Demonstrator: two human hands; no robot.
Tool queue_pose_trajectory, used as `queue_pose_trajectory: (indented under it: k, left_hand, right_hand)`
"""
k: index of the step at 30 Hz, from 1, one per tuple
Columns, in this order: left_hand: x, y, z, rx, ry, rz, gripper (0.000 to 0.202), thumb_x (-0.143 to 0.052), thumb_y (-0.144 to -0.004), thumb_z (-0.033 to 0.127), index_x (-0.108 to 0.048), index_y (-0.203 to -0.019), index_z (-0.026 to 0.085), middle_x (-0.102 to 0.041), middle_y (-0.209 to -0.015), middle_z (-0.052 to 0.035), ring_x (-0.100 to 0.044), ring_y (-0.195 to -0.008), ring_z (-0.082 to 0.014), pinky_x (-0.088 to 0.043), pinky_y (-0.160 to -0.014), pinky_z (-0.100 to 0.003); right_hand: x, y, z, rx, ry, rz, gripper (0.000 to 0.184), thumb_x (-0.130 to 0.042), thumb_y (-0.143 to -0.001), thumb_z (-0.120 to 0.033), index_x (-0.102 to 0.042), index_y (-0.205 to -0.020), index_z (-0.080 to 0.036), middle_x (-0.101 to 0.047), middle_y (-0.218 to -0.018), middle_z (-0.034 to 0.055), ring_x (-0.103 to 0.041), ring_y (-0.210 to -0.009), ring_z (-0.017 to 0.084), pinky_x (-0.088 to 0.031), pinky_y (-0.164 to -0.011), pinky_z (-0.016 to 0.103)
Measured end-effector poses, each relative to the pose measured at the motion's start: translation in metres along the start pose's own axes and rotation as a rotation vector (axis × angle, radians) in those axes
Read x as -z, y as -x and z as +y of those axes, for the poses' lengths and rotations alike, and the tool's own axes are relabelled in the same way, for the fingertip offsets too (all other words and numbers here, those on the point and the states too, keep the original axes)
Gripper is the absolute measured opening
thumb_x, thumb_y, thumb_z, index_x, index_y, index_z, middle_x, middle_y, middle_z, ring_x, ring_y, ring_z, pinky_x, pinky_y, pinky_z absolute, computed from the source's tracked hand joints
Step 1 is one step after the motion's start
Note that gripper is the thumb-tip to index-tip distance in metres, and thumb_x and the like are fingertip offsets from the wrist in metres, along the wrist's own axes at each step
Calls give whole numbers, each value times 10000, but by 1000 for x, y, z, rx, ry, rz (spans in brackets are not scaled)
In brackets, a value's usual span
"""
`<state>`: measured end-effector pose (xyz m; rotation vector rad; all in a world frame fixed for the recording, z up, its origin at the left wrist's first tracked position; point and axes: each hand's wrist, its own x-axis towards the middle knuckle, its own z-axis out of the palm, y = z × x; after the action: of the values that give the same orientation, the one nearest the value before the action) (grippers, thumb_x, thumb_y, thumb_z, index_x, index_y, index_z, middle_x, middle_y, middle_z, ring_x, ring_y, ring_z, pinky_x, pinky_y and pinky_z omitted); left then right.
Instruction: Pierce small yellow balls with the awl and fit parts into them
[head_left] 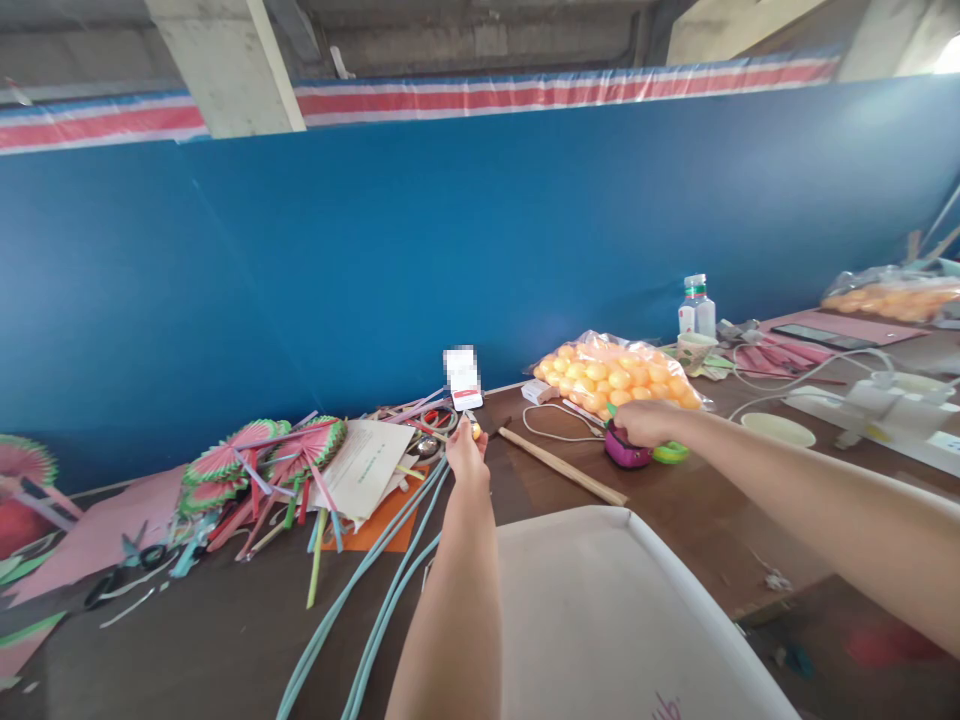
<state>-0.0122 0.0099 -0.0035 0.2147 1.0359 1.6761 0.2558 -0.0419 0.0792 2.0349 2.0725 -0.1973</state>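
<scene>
My left hand [469, 458] reaches forward with its fingers closed in a pinch. A small yellow-orange and silvery thing [475, 430] shows at the fingertips, too small to name. On the right, my right hand [639, 423] bends down over a small purple container-like thing [627, 452], its fingers closed and partly hidden there. A bit of green shows by those fingers, and what they grip cannot be made out. Beside the purple thing lies a bright green ring-shaped item [670, 453]. A wooden stick [566, 467] lies between my hands.
A clear bag of orange balls [615, 375] rests against the blue partition [450, 240]. Pleated paper fans [240, 455], papers [367, 462] and scissors [135, 550] are at left. Light-blue cords [360, 600] and a white board [600, 610] lie in front. A phone [463, 378] stands behind.
</scene>
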Motion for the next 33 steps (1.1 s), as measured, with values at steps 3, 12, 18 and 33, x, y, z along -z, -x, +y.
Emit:
queue_pose_trajectory:
  k: [3, 12, 18, 33]
  left_hand:
    - [0, 0, 0, -3, -7, -10, 194, -714, -777, 277, -576, -823, 148, -603, -777, -22, -600, -603, -71, -548, -662, -223]
    - [-1, 5, 2, 9, 5, -11, 197, -701, -791, 293, -576, -823, 145, -599, -763, -20, -593, -608, -68, -552, -675, -229]
    - [-2, 5, 3, 19, 14, -10, 167, -678, -810, 278, -579, -811, 144, -599, -767, -27, -597, -627, -74, -552, -692, -232]
    - [-2, 10, 5, -4, 23, -32, 131, -644, -832, 239, -574, -787, 138, -602, -756, -25, -595, -614, -72, -552, -683, -229]
  right_hand:
    - [1, 2, 1, -7, -27, 8, 92, -603, -585, -100, -579, -532, -172, -530, -538, 35, -531, -547, 176, -331, -542, 284]
    - [-4, -3, 2, 1, -11, 5, 104, -590, -572, -88, -607, -570, -191, -569, -586, 36, -538, -572, 191, -328, -569, 290]
    - [-8, -10, 24, 55, -122, 1, 135, -607, -664, -251, -610, -556, -170, -571, -563, 16, -542, -606, 154, -336, -573, 243]
    - [10, 4, -34, 268, -1478, 74, 81, -669, -778, -216, -644, -804, -143, -689, -965, 81, -604, -675, 82, -466, -504, 147]
